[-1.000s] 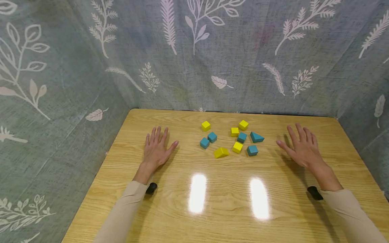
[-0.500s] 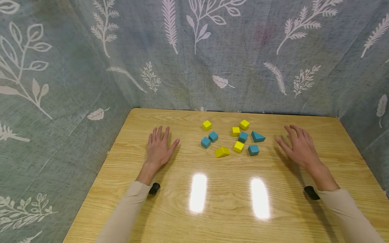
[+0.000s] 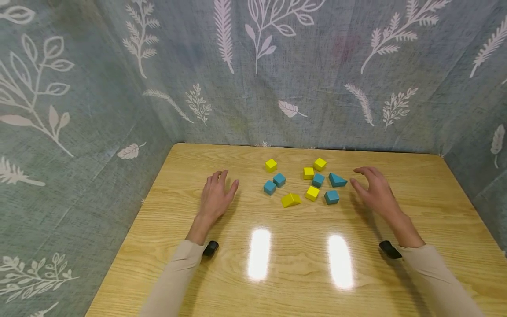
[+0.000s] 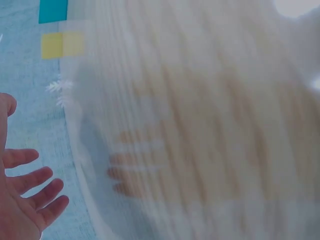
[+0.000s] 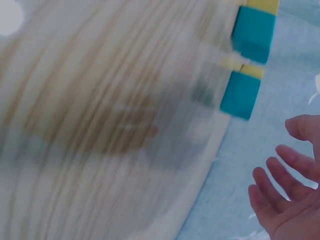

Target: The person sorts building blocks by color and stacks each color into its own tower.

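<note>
1. Left grip: relaxed, thumb spread from the fingers, holding nothing, over the left of the counter; the nearest block is a blue cube.
2. Right grip: half open, fingers gently curved, holding nothing, just right of a blue wedge.
3. Between them lie ten loose blocks: the blue wedge, a yellow wedge on the near side, four blue cubes and four yellow cubes. Leaf-patterned cloth rises beyond the far edge.
4. Nothing is held or stacked, so the handling seems not yet begun; all ten blocks remain to be picked up.
5. The head view gives the whole scatter; the wrist views give bare inner fingers, blurry reflections and only a few blocks.
</note>
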A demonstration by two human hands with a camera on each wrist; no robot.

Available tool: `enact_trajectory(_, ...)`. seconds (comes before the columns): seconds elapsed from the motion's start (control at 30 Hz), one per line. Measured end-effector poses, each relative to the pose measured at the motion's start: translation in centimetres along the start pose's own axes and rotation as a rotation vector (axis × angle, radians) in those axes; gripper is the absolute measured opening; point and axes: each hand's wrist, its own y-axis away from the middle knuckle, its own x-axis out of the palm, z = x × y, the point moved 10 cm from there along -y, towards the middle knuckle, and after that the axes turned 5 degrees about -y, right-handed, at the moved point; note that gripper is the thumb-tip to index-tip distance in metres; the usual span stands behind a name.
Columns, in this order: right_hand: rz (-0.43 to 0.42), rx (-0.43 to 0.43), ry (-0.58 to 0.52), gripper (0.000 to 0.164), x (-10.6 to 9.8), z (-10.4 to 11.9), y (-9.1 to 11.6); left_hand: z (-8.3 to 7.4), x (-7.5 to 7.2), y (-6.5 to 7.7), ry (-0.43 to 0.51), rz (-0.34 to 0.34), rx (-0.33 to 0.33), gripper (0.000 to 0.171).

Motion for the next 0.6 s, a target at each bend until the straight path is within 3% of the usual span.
enact_trajectory(0.17, -0.004, -0.019, -0.056, 0.030, 1.2, 1.2, -0.6, -1.4, -0.1, -0.1, 0.064, -0.033, 0.011, 0.055)
enact_trajectory(0.6, 0.053, -0.016, -0.210, 0.030, 4.9, 4.3, -2.0, -3.9, 1.3, -0.2, 0.238, 0.012, -0.001, 0.050)
